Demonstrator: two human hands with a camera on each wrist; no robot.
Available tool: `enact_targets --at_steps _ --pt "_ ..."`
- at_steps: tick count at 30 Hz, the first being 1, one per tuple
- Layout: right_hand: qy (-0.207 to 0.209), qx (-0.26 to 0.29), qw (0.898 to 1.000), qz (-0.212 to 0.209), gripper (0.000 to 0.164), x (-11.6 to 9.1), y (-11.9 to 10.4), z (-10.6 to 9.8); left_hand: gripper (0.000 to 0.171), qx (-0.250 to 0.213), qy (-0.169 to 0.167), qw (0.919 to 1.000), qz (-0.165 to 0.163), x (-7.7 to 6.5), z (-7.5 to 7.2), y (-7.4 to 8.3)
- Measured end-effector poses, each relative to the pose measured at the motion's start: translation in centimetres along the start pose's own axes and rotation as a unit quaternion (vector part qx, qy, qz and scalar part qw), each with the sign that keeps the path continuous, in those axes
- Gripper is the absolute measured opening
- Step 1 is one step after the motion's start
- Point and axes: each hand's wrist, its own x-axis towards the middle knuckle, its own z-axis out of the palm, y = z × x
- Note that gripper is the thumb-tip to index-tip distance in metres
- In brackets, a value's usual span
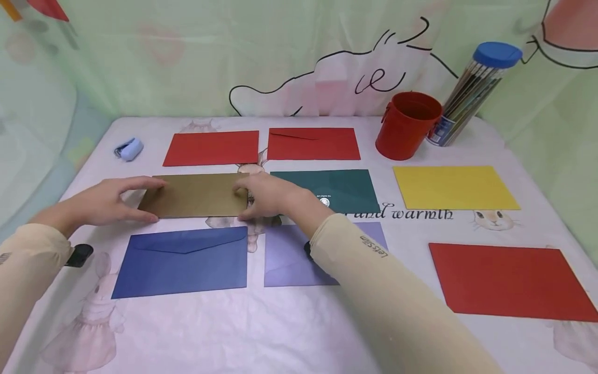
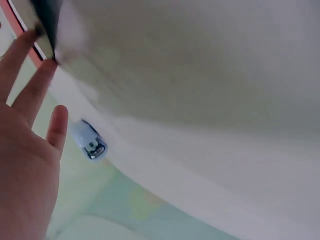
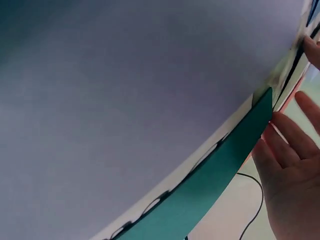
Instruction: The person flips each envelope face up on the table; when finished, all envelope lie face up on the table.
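Note:
A gold-brown envelope, plain side up, lies between both hands in the head view. At its left end, my left hand holds it by the short edge with spread thumb and fingers. My right hand grips the right end, index finger bent at the top and thumb at the lower corner. The left wrist view catches the left hand with fingertips at a dark edge. In the right wrist view the right hand is beside a green envelope; most of what it holds is hidden there.
Red envelopes lie behind; a blue envelope and a lilac envelope lie in front. Rightward are yellow and red envelopes, a red bucket and a brush tube. A light-blue stapler-like object sits far left.

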Motion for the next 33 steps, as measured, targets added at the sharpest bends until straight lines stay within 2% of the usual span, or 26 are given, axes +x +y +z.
enact_targets --at_steps 6,10,14,17,19,21,24,26,30,33 --pt "0.012 -0.020 1.000 -0.020 0.062 0.2 0.0 -0.2 0.078 -0.026 0.014 0.9993 0.021 -0.2 -0.2 0.0" --pt "0.010 -0.027 0.999 -0.024 0.060 0.4 0.0 -0.3 0.080 -0.036 0.011 0.9992 0.015 0.0 -0.2 0.0" --pt "0.008 -0.030 0.999 -0.027 0.056 0.4 0.0 -0.4 0.084 -0.075 0.028 0.9968 0.006 -0.1 -0.3 -0.3" --pt "0.025 -0.003 0.999 -0.038 0.052 0.3 0.0 -0.6 0.078 -0.095 0.075 0.9927 0.000 -0.2 -0.2 -0.6" --pt "0.064 0.051 0.996 -0.032 0.048 0.3 0.0 -0.9 0.070 -0.106 0.134 0.9853 0.003 -0.1 -0.2 -0.7" --pt "0.115 0.120 0.986 -0.022 0.048 0.4 0.0 -1.0 0.064 -0.116 0.188 0.9753 -0.009 0.2 -0.2 -0.6" --pt "0.172 0.192 0.966 -0.010 0.052 0.5 0.1 -1.1 0.064 -0.135 0.222 0.9652 -0.025 0.8 0.1 -0.3" --pt "0.178 0.196 0.964 -0.001 0.053 0.7 0.3 -0.9 0.067 -0.139 0.215 0.9661 -0.035 1.2 0.4 0.0" --pt "0.167 0.188 0.967 0.034 0.046 0.8 0.3 -0.7 0.062 -0.137 0.191 0.9719 -0.018 1.5 0.8 0.4" --pt "0.160 0.189 0.967 0.058 0.047 0.9 0.1 -0.7 0.055 -0.116 0.162 0.9793 -0.038 1.7 0.8 0.8"
